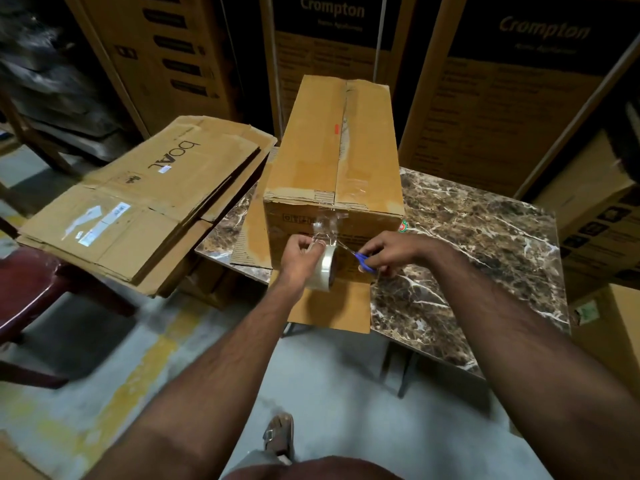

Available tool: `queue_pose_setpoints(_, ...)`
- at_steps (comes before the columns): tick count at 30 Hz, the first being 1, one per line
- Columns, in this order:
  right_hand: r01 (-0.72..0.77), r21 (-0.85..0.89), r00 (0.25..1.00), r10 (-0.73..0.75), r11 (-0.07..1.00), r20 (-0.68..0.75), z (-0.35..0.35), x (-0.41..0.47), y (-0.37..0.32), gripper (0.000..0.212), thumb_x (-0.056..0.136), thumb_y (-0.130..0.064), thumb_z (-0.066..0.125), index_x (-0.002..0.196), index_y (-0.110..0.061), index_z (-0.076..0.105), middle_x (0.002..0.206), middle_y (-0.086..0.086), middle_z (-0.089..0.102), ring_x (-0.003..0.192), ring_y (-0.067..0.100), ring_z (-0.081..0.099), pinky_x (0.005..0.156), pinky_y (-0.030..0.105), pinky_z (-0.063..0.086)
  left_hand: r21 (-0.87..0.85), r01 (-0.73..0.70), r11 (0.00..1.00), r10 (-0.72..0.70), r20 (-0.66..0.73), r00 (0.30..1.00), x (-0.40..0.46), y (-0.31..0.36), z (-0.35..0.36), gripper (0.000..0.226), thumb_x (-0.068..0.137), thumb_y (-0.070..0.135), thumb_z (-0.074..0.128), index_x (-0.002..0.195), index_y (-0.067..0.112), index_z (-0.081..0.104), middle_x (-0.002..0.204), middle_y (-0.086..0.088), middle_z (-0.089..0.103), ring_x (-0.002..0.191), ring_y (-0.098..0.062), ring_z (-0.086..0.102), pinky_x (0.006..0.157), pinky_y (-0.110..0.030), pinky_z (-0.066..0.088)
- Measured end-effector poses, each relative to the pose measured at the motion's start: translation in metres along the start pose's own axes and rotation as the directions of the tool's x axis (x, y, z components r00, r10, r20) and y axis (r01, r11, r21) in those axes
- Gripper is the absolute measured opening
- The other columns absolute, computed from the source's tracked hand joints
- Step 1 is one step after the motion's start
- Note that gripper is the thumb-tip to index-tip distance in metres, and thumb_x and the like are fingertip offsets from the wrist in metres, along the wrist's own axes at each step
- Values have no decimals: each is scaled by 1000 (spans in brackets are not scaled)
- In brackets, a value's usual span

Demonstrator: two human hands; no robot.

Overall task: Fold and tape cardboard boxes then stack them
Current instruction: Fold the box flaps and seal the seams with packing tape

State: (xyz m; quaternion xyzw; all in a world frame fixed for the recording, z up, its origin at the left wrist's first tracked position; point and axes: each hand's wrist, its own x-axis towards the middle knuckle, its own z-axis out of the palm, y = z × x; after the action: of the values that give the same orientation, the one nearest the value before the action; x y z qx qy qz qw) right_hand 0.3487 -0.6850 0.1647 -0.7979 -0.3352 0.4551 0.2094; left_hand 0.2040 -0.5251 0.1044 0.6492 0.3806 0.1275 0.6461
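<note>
I judge the box light but stiff (best gripped by its bottom edges), my left hand clutching the tape roll at its near face, right hand pinching scissors beside it.

The single head-worn camera is looking forward and steeply down from close above the marble-patterned table. Its wide angle is taking in both forearms, the floor and stacked cartons behind

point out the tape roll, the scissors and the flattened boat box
tape roll (pixel 325 268): head view, on the roll's outer rim.
scissors (pixel 366 262): head view, on the blue handle.
flattened boat box (pixel 166 188): head view, on its top face near the printed logo.
</note>
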Motion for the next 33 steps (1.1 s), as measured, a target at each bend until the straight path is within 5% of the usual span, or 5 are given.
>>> queue_pose_setpoints(15,-52,96,996,45,994,73,-2,10,-13,16,93,-20,69,108,-18,76,82,-4,69,66,10,54,57,25,44,-147,-10,989,15,36,999,-4,-9,-6,26,96,22,66,119,17,57,100,-6,64,70,-14,60,45,-21,46)
queue_pose_setpoints(23,-88,84,992,80,993,95,-5,18,-23,23,91,-28,71,113,-24,77,95,2,70,73,14,55,61,29,43,-125,53,991,-34,154,988,4,-5,-17,11,96,28,64,106,25,61,113,-5,65,90,-21,58,70,-35,48)
queue_pose_setpoints(33,-134,89,968,111,987,227,-16,24,-24,30,94,-24,68,122,-12,71,93,7,64,60,8,49,51,21,42,-140,71,988,-44,193,980,5,-5,-20,9,97,28,63,105,25,61,110,-3,65,89,-19,57,71,-35,46)
